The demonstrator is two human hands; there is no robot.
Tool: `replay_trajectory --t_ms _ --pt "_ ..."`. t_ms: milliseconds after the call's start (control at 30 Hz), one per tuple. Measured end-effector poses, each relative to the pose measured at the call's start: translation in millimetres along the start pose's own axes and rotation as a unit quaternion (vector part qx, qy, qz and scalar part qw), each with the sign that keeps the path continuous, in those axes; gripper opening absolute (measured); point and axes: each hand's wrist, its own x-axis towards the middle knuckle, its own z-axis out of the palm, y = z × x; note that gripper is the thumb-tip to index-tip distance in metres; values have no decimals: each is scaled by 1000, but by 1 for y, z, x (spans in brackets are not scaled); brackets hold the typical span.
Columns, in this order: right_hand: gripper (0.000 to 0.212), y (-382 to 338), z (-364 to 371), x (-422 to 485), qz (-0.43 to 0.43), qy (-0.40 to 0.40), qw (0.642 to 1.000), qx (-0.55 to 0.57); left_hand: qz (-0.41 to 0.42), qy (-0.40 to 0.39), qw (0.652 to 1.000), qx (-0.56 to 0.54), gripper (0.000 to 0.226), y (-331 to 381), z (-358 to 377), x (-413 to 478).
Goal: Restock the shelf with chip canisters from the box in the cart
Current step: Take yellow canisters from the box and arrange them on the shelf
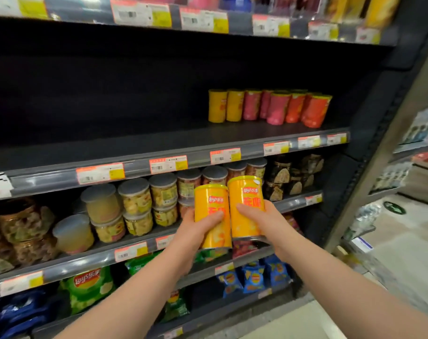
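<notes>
– Chip canisters, the two being handled: where are they?

– One yellow canister (211, 204) is in the left hand (196, 232), the other yellow canister (243, 226) in the right hand (269, 222). Both stand upright, close side by side, with the right one a little higher.

– How do the hands hold them?

– Each hand is wrapped round the lower half of its canister, thumb across the front label and fingers curled behind. The lids and the top halves stick out above the hands.

– And relative to the shelving?

– The pair is held in the air in front of the tier of clear tubs with grey lids (134, 199), just under the price-tag rail (169, 163) of the middle shelf (147, 145). Neither canister touches a shelf.

– What is on that middle shelf?

– A cluster at the right end only: yellow canisters (226, 106) on its left, then pink canisters (264, 106), then red canisters (310, 111) (all upright, packed close, and somewhat blurred). The held pair is below that group and to its left, well apart from it.

– Anything else nearby?

– Dark jars (281, 174) sit to the right of the tubs, behind the right-hand canister. Lower down lie green chip bags (88, 287) and blue chip bags (253, 277), beneath both forearms.
</notes>
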Motion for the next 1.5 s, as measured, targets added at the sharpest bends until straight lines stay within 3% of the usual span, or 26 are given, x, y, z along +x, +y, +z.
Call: replay_trajectory --t_ms 100,400,667,767,933,1067,1233,1500 --pt "53 -23 -21 24 -13 11 999 29 21 -34 999 2 72 22 16 29" --pt "49 -85 -33 111 -76 36 996 28 88 -70 993 32 91 92 29 125" --pt "70 -114 -41 174 -102 41 994 16 137 -84 986 54 71 139 34 175" --pt "78 -125 -45 195 -112 39 993 -18 135 -60 988 50 74 152 33 192" --pt "52 -142 -53 235 -130 27 991 -21 137 5 989 62 49 164 36 222" --pt "51 -157 -61 264 -161 37 985 -44 151 52 983 88 54 171 45 248" --pt "57 -162 -73 305 -169 34 983 -66 151 57 979 126 63 177 58 277" --pt "55 -155 -82 349 -197 -32 979 -46 132 92 973 168 67 184 67 315"
